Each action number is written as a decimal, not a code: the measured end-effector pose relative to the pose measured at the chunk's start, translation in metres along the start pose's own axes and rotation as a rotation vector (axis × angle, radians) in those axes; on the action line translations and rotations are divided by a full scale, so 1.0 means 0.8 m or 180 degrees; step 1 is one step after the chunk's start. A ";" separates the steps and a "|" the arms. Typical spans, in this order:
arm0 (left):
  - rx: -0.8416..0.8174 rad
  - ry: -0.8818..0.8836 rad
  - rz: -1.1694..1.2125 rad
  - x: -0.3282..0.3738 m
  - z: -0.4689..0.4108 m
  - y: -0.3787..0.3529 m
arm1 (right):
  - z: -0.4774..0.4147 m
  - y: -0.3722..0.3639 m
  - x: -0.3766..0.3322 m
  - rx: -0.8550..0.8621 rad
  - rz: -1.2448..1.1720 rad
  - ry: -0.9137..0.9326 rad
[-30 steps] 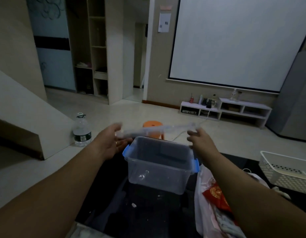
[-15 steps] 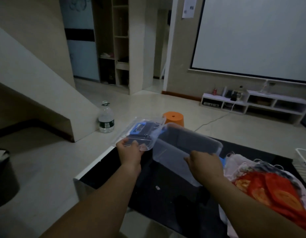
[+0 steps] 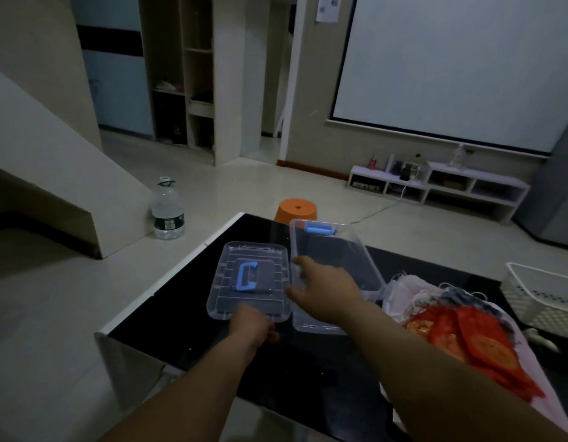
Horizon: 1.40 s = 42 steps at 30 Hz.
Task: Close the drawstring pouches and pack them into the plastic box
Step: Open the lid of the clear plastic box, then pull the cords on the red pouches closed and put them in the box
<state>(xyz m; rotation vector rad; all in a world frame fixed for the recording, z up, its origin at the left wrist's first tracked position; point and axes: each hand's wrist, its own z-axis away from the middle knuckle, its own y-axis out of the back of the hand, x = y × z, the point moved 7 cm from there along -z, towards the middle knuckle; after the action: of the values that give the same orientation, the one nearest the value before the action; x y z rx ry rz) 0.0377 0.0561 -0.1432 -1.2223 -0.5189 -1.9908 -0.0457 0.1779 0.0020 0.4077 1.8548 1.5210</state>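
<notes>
- On the floor at far left stands a water bottle [image 3: 167, 212], upright, cap on, well apart from the dark table [image 3: 180, 314].
- The clear lid [image 3: 231, 301] lies flat on the table just left of the box, its blue handle [image 3: 246, 277] folded down in the middle recess.
- Our left hand [image 3: 255, 327] sits at the lid's near rim, its fingers curled around that edge and pinching it.
- Beyond the table's far edge we see an orange stool [image 3: 297, 210].
- The plastic box [image 3: 340, 247] stands uncovered beside the lid, nearly touching it; through its clear floor we see only the dark tabletop, and a blue latch [image 3: 319, 229] sits on its far end.
- Our right hand [image 3: 324, 288] rests over the box's left rim, fingers spread, thumb outside the wall.
- The drawstring pouches [image 3: 461, 333] lie heaped on the table just right of the box, none inside it: red ones with gold print over pale ones. We cannot tell whether their mouths are drawn.
- At far right stands a white basket [image 3: 544, 295]; its contents are hidden from us.
</notes>
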 end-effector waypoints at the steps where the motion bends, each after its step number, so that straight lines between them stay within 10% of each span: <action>1: 0.0016 -0.0005 -0.0134 0.001 -0.003 0.004 | 0.004 0.000 -0.004 0.0010 0.0310 0.0099; 7: 0.0190 -0.1500 -0.1130 0.047 0.025 -0.019 | 0.017 -0.007 -0.009 -0.0065 0.0687 -0.0140; 17: -0.0723 -0.1393 -0.0828 0.045 0.068 -0.070 | 0.048 0.010 0.010 0.0320 0.0259 -0.0381; 27: 0.0413 -0.2723 -0.2175 0.132 0.164 -0.112 | 0.151 0.096 0.120 0.0861 0.0222 -0.0838; 37: -0.1518 -0.2938 -0.2784 0.067 0.261 -0.287 | 0.289 0.132 0.339 0.1284 -0.0253 -0.2141; 42: -0.1654 -0.2829 -0.3166 0.017 0.232 -0.351 | 0.290 0.094 0.418 0.1192 -0.0866 -0.2381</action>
<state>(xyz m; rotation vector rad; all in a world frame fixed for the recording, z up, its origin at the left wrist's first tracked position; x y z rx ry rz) -0.0695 0.3560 -0.0346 -2.5694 -1.2808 -2.3243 -0.1390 0.5785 -0.0476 0.7428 1.4897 0.6857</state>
